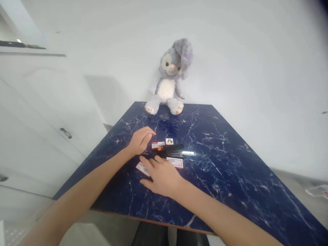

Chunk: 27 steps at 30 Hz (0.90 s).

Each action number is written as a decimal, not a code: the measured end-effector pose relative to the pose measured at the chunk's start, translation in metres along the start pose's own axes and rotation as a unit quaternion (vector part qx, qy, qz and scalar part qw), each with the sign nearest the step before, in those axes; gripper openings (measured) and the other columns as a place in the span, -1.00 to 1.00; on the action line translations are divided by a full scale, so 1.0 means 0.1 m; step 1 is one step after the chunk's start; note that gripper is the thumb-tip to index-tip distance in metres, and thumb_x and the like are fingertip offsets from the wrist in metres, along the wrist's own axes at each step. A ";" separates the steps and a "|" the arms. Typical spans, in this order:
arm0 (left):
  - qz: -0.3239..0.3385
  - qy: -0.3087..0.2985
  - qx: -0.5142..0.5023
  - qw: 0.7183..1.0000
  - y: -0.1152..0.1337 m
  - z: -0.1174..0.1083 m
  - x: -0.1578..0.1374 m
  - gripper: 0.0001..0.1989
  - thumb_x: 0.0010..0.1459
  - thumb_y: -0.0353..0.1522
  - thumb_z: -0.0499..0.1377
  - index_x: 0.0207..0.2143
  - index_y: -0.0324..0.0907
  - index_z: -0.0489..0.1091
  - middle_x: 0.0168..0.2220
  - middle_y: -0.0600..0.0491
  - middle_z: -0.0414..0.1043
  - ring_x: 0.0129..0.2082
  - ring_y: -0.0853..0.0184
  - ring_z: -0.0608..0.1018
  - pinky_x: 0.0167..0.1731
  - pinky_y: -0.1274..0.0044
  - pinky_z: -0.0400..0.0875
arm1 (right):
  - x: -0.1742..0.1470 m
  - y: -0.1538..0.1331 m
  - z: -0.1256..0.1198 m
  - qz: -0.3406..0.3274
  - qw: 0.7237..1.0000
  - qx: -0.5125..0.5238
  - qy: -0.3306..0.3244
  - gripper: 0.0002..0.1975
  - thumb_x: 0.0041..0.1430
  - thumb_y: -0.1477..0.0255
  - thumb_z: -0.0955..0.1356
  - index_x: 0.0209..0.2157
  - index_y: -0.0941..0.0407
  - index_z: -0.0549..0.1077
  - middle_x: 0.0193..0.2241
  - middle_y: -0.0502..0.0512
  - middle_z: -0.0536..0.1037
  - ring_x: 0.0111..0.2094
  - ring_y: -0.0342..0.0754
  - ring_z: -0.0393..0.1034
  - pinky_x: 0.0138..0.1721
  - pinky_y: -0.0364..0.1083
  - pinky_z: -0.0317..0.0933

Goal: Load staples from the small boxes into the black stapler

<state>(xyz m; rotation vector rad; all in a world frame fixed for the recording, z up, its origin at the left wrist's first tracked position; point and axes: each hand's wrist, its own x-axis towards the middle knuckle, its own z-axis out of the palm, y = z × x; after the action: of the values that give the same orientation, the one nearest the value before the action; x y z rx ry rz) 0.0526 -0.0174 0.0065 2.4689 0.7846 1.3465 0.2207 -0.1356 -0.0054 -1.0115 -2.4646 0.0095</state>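
My left hand (pixel 140 140) rests on the table at the left of a small group of items. Its fingers point right, loosely bent, and I see nothing held in them. My right hand (pixel 164 175) lies palm down with its fingers spread, touching or just above a red-and-white card-like piece (pixel 142 168), which it partly covers. Beyond its fingers lie a black stick-shaped item with an orange end (pixel 173 147) and a thin black pen-like item (pixel 175 155). Around them are a red-edged white card (pixel 176 163), another red-and-white piece (pixel 158 145) and a small white piece with a dark picture (pixel 169 141).
The dark blue marble-patterned table (pixel 217 171) stands against a white wall. A grey plush toy (pixel 166 89) sits at its far edge. White cabinets (pixel 38 119) with dark handles are on the left. Black-clad legs (pixel 151 235) show below the front edge.
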 end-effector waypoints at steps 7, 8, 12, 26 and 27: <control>-0.234 0.072 -0.285 0.927 0.13 0.09 0.03 -0.69 0.30 -0.19 0.05 -0.29 -0.22 0.45 -0.71 0.19 0.23 -0.72 0.43 0.39 -0.66 0.61 0.22 | -0.13 0.44 -0.28 0.077 0.976 0.084 0.186 -0.48 0.24 0.34 0.34 0.22 0.08 0.24 -0.04 0.23 0.51 -0.08 0.08 0.43 -0.06 0.06 0.38; -0.245 0.016 -0.341 0.907 0.17 0.11 0.02 -0.68 0.29 -0.17 0.06 -0.18 -0.22 0.45 -0.67 0.16 0.31 -0.72 0.41 0.43 -0.69 0.62 0.23 | -0.13 0.51 -0.33 0.080 0.969 0.081 0.218 -0.52 0.24 0.37 0.34 0.19 0.06 0.28 -0.03 0.22 0.51 -0.06 0.07 0.43 -0.03 0.07 0.38; -0.279 -0.129 -0.479 0.822 0.31 0.20 0.00 -0.54 0.30 -0.17 0.07 0.16 -0.18 0.30 -0.36 -0.06 0.55 -0.59 0.31 0.57 -0.68 0.58 0.37 | -0.13 0.70 -0.42 0.049 0.963 0.084 0.250 -0.61 0.26 0.46 0.32 0.12 0.01 0.38 0.04 0.16 0.49 0.05 0.06 0.39 0.07 0.09 0.33; -0.401 -0.043 -0.452 0.795 0.33 0.22 0.06 -0.72 0.08 -0.31 0.33 -0.15 -0.19 0.47 -0.49 0.02 0.54 -0.55 0.38 0.56 -0.53 0.60 0.45 | -0.17 0.87 -0.46 0.029 0.966 0.111 0.233 -0.62 0.28 0.43 0.33 0.12 0.02 0.39 0.12 0.15 0.46 0.11 0.03 0.39 0.15 0.09 0.32; -0.398 -0.036 -0.451 0.798 0.31 0.21 0.07 -0.72 0.08 -0.31 0.31 -0.14 -0.19 0.47 -0.53 0.03 0.51 -0.58 0.38 0.54 -0.54 0.60 0.43 | -0.17 0.89 -0.46 0.038 0.965 0.110 0.237 -0.63 0.29 0.42 0.33 0.12 0.02 0.40 0.09 0.15 0.49 0.09 0.02 0.41 0.13 0.07 0.33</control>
<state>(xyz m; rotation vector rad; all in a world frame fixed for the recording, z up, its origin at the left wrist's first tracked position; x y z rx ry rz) 0.0836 -0.0382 0.0130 1.2016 0.7621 0.9326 0.3096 -0.0900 0.0126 -0.8897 -1.9423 0.0585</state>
